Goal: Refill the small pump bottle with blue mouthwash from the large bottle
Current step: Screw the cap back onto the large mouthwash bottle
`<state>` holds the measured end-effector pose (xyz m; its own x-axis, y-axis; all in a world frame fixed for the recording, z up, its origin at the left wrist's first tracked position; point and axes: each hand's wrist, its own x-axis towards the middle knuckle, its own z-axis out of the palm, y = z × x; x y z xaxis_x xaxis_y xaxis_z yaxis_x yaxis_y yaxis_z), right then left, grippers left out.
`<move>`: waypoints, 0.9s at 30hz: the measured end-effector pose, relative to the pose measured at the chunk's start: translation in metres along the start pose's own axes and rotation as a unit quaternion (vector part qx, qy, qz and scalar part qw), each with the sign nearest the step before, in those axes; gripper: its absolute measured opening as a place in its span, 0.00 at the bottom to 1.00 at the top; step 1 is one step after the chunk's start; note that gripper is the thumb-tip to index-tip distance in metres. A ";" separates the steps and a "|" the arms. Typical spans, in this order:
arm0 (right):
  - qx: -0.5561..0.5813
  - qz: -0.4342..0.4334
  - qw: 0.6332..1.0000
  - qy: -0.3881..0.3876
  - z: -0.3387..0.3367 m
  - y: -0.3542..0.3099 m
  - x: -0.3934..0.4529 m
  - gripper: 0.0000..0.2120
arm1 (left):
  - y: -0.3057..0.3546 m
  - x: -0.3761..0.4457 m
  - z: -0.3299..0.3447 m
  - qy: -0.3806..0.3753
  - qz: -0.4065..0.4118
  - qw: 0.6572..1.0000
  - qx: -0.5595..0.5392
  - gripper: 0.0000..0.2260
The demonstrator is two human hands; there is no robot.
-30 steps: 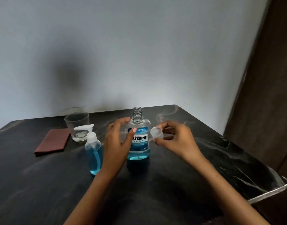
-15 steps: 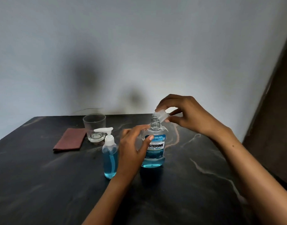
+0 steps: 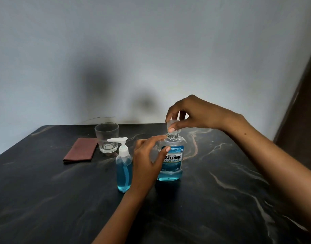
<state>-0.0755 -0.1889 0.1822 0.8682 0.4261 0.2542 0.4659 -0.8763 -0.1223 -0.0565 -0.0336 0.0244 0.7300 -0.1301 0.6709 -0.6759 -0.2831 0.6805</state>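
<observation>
Work on the dark marbled table and keep the bottle planted upright near its middle, with only a shallow blue layer left at the bottom. Hold with the left hand as now, fingers curled round the shoulder and thumb on the label, and press down a little so that nothing turns or slides under the twist. Treat the right hand, poised above with thumb and fingertips pinching the cap, as the working one. Judge the step to be capping: see the pump bottle just left of the left hand, upright, pump head on, blue to well up its body, so take the pouring as probably done. Mind that neighbour, since a careless elbow or wrist could tip something so tall and narrow. Ignore the folded brown cloth and the glass farther back on the left, both well apart from the work. Bring the cap down square on the neck, not tilted; from here, cannot tell whether the threads have caught. Turn gently backward until a small drop is felt, then forward with light finger pressure. Stop at firm resistance, and avoid forcing thin clear plastic.
</observation>
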 end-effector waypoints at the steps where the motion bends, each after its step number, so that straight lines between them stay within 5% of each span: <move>1: -0.022 0.014 1.000 0.012 0.002 0.000 -0.001 0.15 | 0.000 0.000 0.000 0.001 0.002 1.000 -0.001 0.14; 12: -0.005 0.069 0.997 0.043 0.009 0.007 -0.010 0.23 | 0.002 -0.002 0.005 0.018 0.017 1.000 -0.002 0.11; 18: 0.117 0.027 0.993 -0.005 -0.003 0.013 -0.015 0.15 | 0.004 -0.002 0.005 0.016 0.015 1.000 -0.004 0.11; 20: 0.083 0.036 0.996 0.015 0.002 0.007 -0.013 0.11 | 0.004 -0.003 0.005 0.013 0.012 1.000 0.000 0.11; 24: -0.026 0.101 0.992 0.069 0.016 0.002 -0.014 0.25 | 0.003 -0.003 0.004 0.013 0.004 1.000 0.007 0.13; 27: 0.095 0.087 0.990 0.060 0.009 0.008 -0.023 0.21 | 0.005 -0.003 0.004 0.017 0.008 1.000 0.003 0.13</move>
<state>-0.0897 -0.2038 0.1663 0.9171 0.2318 0.3244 0.3440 -0.8712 -0.3502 -0.0611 -0.0386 0.0244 0.7150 -0.1026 0.6915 -0.6868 -0.2878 0.6674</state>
